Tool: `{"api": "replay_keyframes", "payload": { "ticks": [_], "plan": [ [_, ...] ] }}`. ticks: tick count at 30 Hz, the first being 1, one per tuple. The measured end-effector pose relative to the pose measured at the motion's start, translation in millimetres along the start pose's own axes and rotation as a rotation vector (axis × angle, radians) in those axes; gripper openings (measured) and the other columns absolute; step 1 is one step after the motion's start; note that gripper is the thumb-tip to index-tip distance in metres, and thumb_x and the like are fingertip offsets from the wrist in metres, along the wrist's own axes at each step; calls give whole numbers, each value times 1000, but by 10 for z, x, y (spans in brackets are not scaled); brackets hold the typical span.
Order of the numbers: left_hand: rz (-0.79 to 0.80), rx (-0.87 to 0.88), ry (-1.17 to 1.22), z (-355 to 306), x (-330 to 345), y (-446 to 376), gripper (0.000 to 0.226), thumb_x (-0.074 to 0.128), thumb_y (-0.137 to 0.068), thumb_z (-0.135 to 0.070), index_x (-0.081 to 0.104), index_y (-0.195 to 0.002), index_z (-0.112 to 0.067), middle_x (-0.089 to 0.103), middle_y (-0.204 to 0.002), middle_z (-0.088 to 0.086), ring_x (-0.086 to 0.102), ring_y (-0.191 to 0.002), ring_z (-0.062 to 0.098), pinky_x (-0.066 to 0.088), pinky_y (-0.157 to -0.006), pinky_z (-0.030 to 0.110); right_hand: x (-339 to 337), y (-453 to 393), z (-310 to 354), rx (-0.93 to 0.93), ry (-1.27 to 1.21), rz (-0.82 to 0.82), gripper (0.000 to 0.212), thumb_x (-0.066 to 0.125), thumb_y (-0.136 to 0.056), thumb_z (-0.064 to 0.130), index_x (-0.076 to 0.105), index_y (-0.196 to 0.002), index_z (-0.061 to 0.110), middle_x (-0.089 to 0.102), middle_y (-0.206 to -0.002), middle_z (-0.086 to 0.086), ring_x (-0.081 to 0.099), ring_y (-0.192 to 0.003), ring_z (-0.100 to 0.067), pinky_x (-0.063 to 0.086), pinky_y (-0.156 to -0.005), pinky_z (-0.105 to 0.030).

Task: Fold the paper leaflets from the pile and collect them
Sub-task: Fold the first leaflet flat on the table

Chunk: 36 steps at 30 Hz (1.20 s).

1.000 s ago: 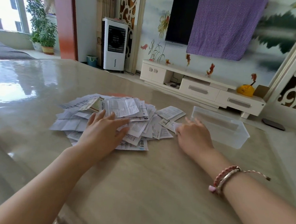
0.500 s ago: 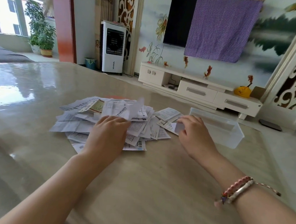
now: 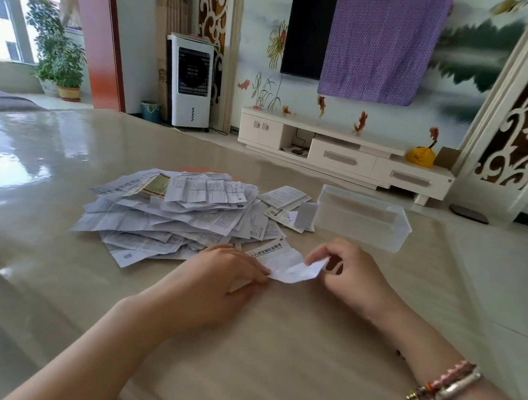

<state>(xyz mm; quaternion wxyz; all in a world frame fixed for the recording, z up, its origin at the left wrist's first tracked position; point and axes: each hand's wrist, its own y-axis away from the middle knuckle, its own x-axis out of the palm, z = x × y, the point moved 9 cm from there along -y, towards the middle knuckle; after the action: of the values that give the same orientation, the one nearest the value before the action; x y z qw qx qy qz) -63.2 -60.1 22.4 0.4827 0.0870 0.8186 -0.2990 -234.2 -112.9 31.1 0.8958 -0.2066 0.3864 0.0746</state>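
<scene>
A loose pile of white printed paper leaflets (image 3: pixel 174 212) lies spread on the beige table (image 3: pixel 246 339). One leaflet (image 3: pixel 286 262) has been drawn out in front of the pile, near me. My left hand (image 3: pixel 223 278) pinches its left end against the table. My right hand (image 3: pixel 345 274) pinches its right end, lifted a little and curled over. A clear plastic box (image 3: pixel 361 217) stands to the right of the pile, and a small folded leaflet (image 3: pixel 306 215) leans against its left wall.
The table's far edge runs behind the pile and box. Beyond it stand a white TV cabinet (image 3: pixel 347 152), a white air cooler (image 3: pixel 191 80) and potted plants (image 3: pixel 60 54) by the window. Bare glossy tabletop stretches to the left and in front of my hands.
Both hands have pulled back from the pile toward me. My left hand took one leaflet out of the pile, and my right hand left the folded piece by the box and took hold of it too.
</scene>
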Motion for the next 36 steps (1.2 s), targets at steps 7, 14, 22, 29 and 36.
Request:
{"api": "replay_keyframes", "payload": {
  "ticks": [7, 14, 22, 29, 36],
  "plan": [
    [-41, -205, 93, 34, -2, 43, 37, 68, -76, -47, 39, -98, -41, 59, -99, -26, 53, -97, 1, 47, -83, 26, -27, 115, 152, -185, 40, 40, 14, 77, -76, 17, 67, -72, 25, 63, -95, 19, 53, -97, 1, 33, -82, -9],
    [-183, -343, 267, 58, 17, -41, 25, 66, -86, -24, 59, -109, -30, 66, -84, -16, 60, -77, -1, 46, -72, 15, 47, 65, -46, 43, -277, 94, 10, 71, -84, 15, 66, -77, 10, 60, -63, 5, 49, -53, -3, 35, -54, -17],
    [-139, -354, -27, 40, 52, -70, 62, 64, -87, -22, 35, -141, -36, 43, -128, -10, 40, -120, 16, 34, -103, 30, 60, 23, -76, 15, 152, -45, 35, 74, -78, 28, 53, -106, 26, 51, -84, 10, 46, -83, -9, 40, -76, -23],
    [-192, -167, -92, -58, 75, -49, 32, 46, -85, -40, 73, -97, -29, 67, -104, -17, 53, -102, 18, 48, -89, 38, 84, 197, 259, -266, 161, 121, 31, 74, -80, 28, 63, -109, 25, 60, -107, 13, 50, -104, -2, 39, -93, -18],
    [-147, -173, -121, -63, 105, -66, 48, 42, -80, -57, 74, -100, -28, 67, -106, -16, 54, -101, 18, 46, -89, 33, 123, 187, 265, -299, 280, 120, 18, 65, -88, 27, 65, -106, 24, 65, -104, 12, 59, -99, -7, 46, -88, -30]
  ]
}}
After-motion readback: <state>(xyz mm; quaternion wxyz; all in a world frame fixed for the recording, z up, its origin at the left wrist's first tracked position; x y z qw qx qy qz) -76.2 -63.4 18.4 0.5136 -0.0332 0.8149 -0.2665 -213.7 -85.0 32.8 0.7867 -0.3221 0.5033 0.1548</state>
